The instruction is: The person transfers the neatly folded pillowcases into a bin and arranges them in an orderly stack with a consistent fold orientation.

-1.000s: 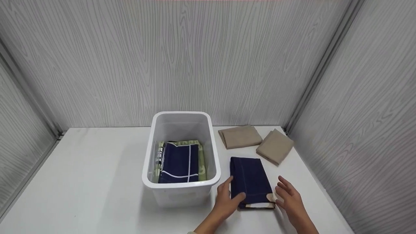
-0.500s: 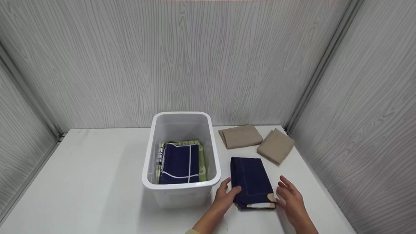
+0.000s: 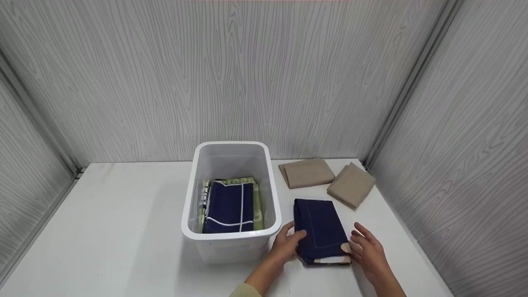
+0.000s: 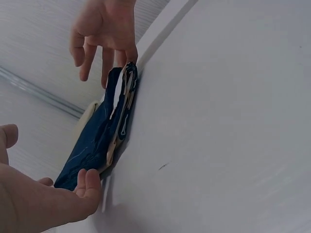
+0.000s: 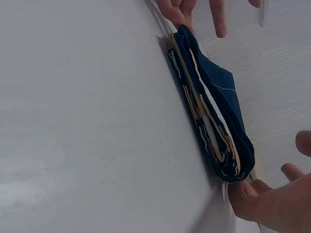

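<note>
A folded navy cloth with tan and white patches at its near edge lies on the white table. My left hand is at its left side, with fingertips against the edge and the thumb held apart above them in the left wrist view. On the other side, my right hand has its fingers relaxed, with fingertips right at the cloth's near right corner. The right wrist view shows the layered folds of the navy cloth between both hands; the right thumb stands away from it.
A white plastic bin stands left of the cloth, holding a navy cloth with white lines over green patterned fabric. Two folded tan cloths lie behind, one near the back wall and one near the right wall.
My left thumb has slid off the top of the navy cloth toward its left edge. The right hand and the cloth have hardly moved.
</note>
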`<state>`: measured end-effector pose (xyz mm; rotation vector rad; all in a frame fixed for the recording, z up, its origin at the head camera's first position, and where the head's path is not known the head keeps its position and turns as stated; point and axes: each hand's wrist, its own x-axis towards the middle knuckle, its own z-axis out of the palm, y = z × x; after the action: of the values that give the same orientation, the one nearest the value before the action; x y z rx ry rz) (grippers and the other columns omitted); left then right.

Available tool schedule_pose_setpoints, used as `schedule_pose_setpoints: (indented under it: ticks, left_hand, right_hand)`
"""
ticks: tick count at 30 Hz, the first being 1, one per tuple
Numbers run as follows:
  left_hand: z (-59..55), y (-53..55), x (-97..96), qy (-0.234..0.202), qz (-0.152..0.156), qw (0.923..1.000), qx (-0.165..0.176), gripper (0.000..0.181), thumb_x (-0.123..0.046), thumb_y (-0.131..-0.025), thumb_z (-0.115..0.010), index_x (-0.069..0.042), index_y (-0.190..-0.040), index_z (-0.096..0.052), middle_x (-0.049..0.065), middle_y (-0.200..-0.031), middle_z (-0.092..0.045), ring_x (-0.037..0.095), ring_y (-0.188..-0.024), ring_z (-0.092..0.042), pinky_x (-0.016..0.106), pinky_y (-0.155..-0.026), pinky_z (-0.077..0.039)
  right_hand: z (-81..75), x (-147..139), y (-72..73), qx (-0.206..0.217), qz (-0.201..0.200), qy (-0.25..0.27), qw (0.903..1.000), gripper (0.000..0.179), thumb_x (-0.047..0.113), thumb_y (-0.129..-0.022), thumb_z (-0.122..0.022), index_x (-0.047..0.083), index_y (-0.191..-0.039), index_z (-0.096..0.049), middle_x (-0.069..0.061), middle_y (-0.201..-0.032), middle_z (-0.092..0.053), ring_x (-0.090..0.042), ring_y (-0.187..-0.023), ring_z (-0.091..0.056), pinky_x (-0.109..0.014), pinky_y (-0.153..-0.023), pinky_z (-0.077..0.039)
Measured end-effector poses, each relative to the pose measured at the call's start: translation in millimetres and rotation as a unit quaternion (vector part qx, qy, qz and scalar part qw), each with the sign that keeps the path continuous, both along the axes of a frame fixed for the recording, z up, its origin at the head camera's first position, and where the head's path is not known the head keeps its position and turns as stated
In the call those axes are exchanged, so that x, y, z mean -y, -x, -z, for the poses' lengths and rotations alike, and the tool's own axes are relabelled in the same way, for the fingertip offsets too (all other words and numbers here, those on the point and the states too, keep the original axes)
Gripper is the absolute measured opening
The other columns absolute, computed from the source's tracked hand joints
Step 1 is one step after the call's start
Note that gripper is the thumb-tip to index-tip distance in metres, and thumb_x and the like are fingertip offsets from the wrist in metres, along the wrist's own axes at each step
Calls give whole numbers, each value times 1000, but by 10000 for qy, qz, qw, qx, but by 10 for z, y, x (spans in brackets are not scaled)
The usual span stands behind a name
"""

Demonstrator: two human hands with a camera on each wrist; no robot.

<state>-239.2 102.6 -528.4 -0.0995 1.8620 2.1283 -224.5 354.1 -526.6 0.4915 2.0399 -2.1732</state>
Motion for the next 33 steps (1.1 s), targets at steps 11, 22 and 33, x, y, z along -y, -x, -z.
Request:
schedule_pose_setpoints:
  ticks: [11, 22, 33]
  left_hand:
    - [3, 52, -13, -313, -44, 9994, 145, 69, -33, -92, -64, -3, -149, -40, 23, -138, -56, 36, -128, -54, 54, -98, -49]
    - [24, 41, -6, -788, 93, 9962, 350, 66, -32, -94, -62, -5, -150, -38, 22, -138, -55, 37, -123, -58, 52, -93, -52]
    - [36, 56, 29, -1405, 114, 9884, 565, 69, -33, -94, -61, -3, -151, -35, 28, -149, -40, 43, -126, -52, 53, -94, -51]
  right_hand:
    - [-27, -8, 17, 104, 76, 585, 9982, 64, 17, -104, -46, 14, -160, -16, -18, -164, -17, -42, -146, -27, -56, -110, -38]
    - [8, -11, 23, 179, 70, 678, 9975, 65, 20, -104, -48, 13, -161, -15, -20, -164, -16, -40, -139, -41, -48, -107, -44]
    - [34, 4, 30, 165, -78, 908, 9957, 66, 18, -105, -45, 13, -161, -11, -23, -164, -12, -49, -146, -22, -55, -115, -31]
